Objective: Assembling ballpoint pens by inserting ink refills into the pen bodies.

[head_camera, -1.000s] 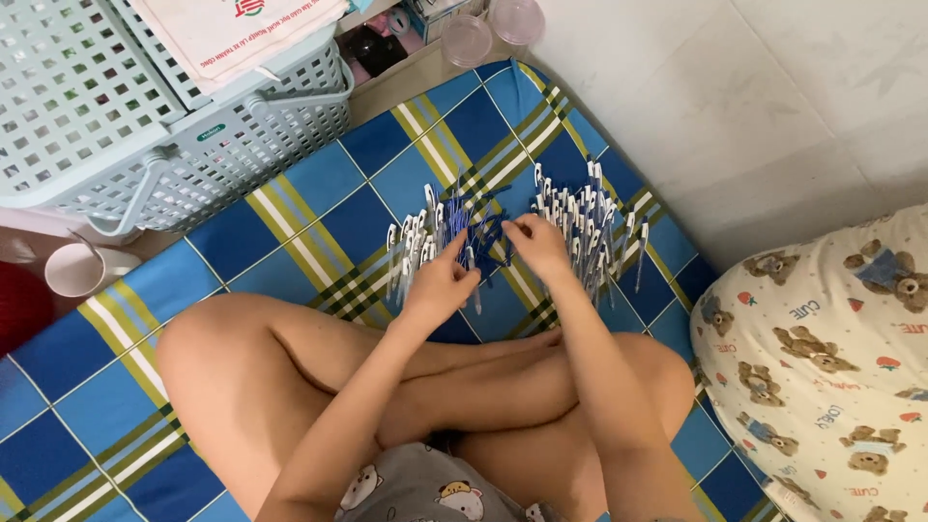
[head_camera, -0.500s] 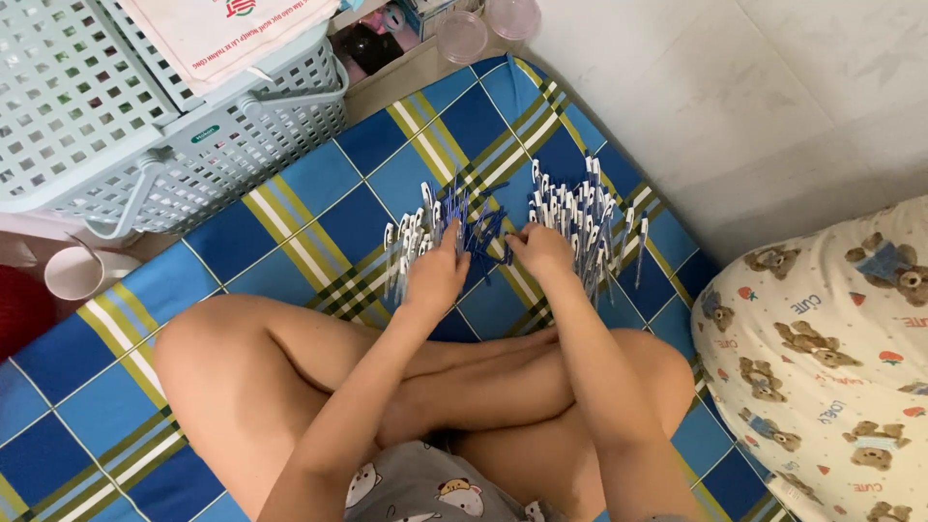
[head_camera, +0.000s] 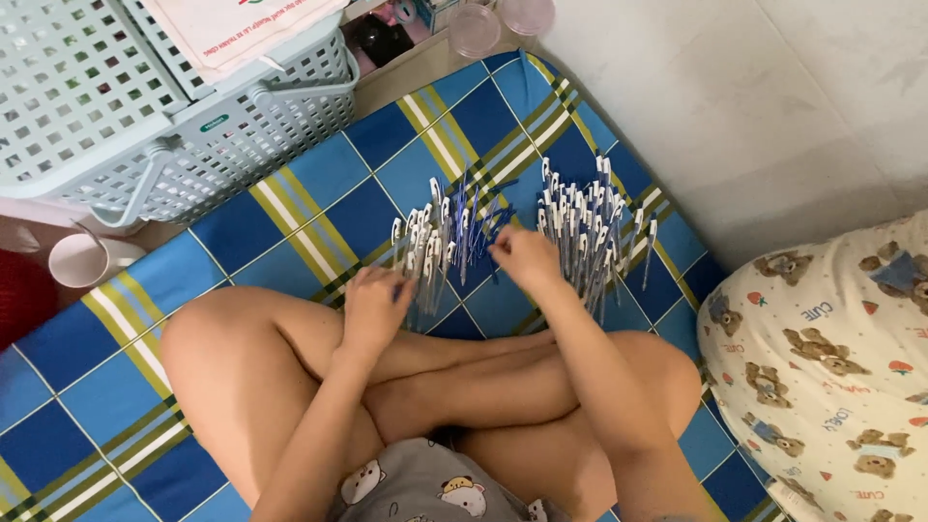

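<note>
Two heaps of blue-and-white ballpoint pens lie on a blue checked mat (head_camera: 242,242) in front of my crossed legs. My left hand (head_camera: 375,307) rests curled at the near edge of the left pen pile (head_camera: 440,237); whether it grips a pen is hidden. My right hand (head_camera: 525,257) sits between the piles, against the right pen pile (head_camera: 590,227), fingers bent over some pens, and what it grips I cannot tell.
A pale green plastic laundry basket (head_camera: 174,126) with a white bag on top stands at the back left. A pink cup (head_camera: 82,259) sits beside it. Two clear round lids (head_camera: 498,21) lie at the back. A teddy-bear print pillow (head_camera: 831,358) is on the right.
My left hand has drawn back toward my knee, away from the left pile. My right hand has stayed between the piles, shifting only slightly.
</note>
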